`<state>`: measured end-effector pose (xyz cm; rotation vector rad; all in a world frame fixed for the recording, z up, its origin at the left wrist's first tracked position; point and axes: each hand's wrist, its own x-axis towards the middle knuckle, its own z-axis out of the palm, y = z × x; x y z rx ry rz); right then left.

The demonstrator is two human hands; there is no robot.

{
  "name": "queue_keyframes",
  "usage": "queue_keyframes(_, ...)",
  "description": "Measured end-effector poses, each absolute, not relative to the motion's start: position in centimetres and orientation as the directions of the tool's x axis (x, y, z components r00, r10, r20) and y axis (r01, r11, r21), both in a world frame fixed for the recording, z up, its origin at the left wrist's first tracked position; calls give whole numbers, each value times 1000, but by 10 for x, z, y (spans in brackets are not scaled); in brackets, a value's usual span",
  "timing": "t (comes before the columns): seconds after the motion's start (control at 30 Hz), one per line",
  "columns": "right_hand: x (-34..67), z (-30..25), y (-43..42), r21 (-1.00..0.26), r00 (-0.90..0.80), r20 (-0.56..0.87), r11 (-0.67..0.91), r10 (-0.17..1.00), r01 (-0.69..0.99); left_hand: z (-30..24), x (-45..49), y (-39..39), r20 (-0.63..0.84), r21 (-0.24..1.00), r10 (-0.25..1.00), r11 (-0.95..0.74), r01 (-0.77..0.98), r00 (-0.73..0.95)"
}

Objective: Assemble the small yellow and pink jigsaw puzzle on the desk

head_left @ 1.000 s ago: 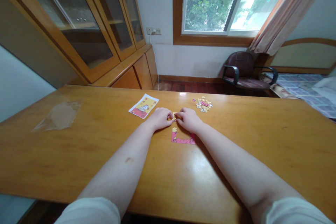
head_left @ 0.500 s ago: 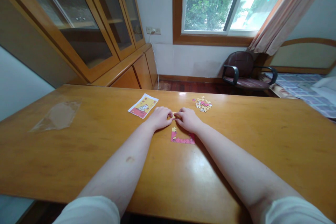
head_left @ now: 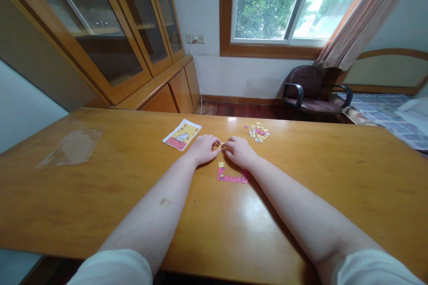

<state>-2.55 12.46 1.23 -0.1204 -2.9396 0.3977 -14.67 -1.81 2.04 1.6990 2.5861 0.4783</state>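
Observation:
My left hand (head_left: 205, 148) and my right hand (head_left: 240, 150) meet over the table, fingers curled and closed on small yellow jigsaw puzzle pieces (head_left: 221, 146) between them. The fingers partly cover these pieces. Just below lies a joined strip of pink puzzle pieces (head_left: 233, 179), forming a bottom edge with short sides rising at left and right. A yellow piece (head_left: 221, 164) tops the left side. My right wrist hides part of the right side. Beyond my left hand rests a picture card (head_left: 182, 135) with a cartoon figure on yellow and pink.
A pile of loose puzzle pieces (head_left: 259, 132) lies beyond my right hand. At the left of the wooden table (head_left: 301, 164) is a clear plastic bag (head_left: 72, 147). A cabinet (head_left: 160, 80) and an office chair (head_left: 307, 87) stand past the table.
The fingers of my left hand have shifted slightly, and a little more of the yellow pieces shows between my hands. The pink strip, card and pile stay put.

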Motion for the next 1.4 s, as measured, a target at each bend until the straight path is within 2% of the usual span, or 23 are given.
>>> queue_keyframes(0.2,-26,12,126,-262,-987,147,965,63,23,13,-164,-21,196,275,799,511,814,-568)
queue_keyframes(0.3,-26,13,126,-280,-986,152,960,74,29,13,-164,-24,186,245,821,493,835,-539)
queue_keyframes(0.5,-26,14,126,-287,-985,150,957,83,37,20,-150,-27,123,77,860,489,869,-495)
queue_keyframes(0.87,-31,4,131,-310,-961,259,951,100,16,26,-147,-23,-14,8,809,588,809,-588)
queue_keyframes(1.1,-29,4,131,-332,-951,292,943,105,3,30,-143,-24,-139,94,756,653,752,-639)
queue_keyframes(1.23,-29,3,131,-332,-953,287,943,92,-9,28,-142,-24,-118,162,767,641,750,-630)
queue_keyframes(1.4,-31,2,134,-336,-948,309,942,83,-27,24,-148,-22,-59,407,792,575,710,-607)
